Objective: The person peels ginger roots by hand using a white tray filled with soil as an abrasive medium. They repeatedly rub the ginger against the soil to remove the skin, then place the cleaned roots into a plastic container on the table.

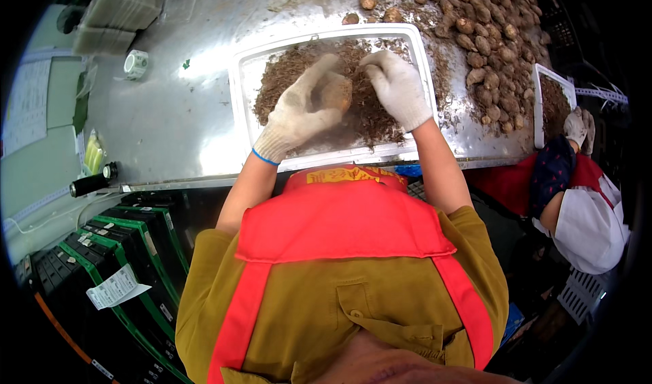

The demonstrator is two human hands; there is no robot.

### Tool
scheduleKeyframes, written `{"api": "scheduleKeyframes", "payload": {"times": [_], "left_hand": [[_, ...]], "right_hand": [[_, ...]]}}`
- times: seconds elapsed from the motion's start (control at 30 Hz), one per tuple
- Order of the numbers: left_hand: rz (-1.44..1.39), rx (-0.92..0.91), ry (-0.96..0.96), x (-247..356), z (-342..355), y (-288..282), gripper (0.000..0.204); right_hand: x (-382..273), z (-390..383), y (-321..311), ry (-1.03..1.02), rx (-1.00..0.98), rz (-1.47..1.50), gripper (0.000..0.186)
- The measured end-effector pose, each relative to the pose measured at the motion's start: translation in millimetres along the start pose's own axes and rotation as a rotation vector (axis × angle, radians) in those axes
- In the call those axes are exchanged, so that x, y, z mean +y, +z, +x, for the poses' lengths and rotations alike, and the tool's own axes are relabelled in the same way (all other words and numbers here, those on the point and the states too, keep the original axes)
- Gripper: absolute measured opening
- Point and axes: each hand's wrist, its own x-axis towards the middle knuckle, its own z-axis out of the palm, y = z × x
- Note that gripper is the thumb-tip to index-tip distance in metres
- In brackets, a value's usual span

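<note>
My left hand [297,111], in a white knit glove with a blue cuff edge, is closed round a brown taro [337,93]. To its right, my right hand [399,90] wears a matching glove; its fingers are curled together beside the taro, and whatever they may pinch is too small to see. Both hands are over a white shallow tray [237,99], which is covered with brown, fibrous peel scraps [280,71].
A large heap of taros [485,41] lies at the right of the metal table [170,126]. Clear plastic containers [122,7] and a label roll [136,65] sit at the left. Black-green crates [129,241] stand below. A co-worker's gloved hands [578,127] are near another tray [538,112].
</note>
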Motion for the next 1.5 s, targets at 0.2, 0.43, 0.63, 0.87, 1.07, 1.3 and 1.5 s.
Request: {"api": "scheduleKeyframes", "payload": {"times": [0.2,0.43,0.63,0.87,1.07,1.3,1.5], "left_hand": [[-0.424,0.000,-0.008,-4.5,1.1,4.7,0.082],[-0.404,-0.005,-0.079,-19.7,3.7,4.7,0.082],[-0.564,0.037,-0.130,-14.1,-0.3,5.2,0.079],[-0.312,0.107,-0.062,-15.2,3.2,8.6,0.074],[-0.545,0.056,-0.116,-17.4,-0.5,12.2,0.064],[-0.713,-0.017,-0.057,-16.7,0.3,11.3,0.062],[-0.811,-0.067,-0.166,-20.2,0.0,9.9,0.073]], "right_hand": [[-6.0,-13.4,-9.3,0.133,-0.144,0.235,0.051],[-34.4,-22.8,-5.4,0.093,-0.091,0.237,0.029],[-20.6,-13.2,-14.1,0.207,-0.060,0.285,0.032],[-37.6,-29.8,-1.5,-0.142,0.077,0.097,0.025],[-12.2,0.7,0.4,0.131,0.032,0.056,0.023],[-32.3,-18.5,-19.8,0.063,-0.092,0.270,0.034],[-15.6,-14.1,-0.9,-0.060,0.036,0.205,0.023]]}}
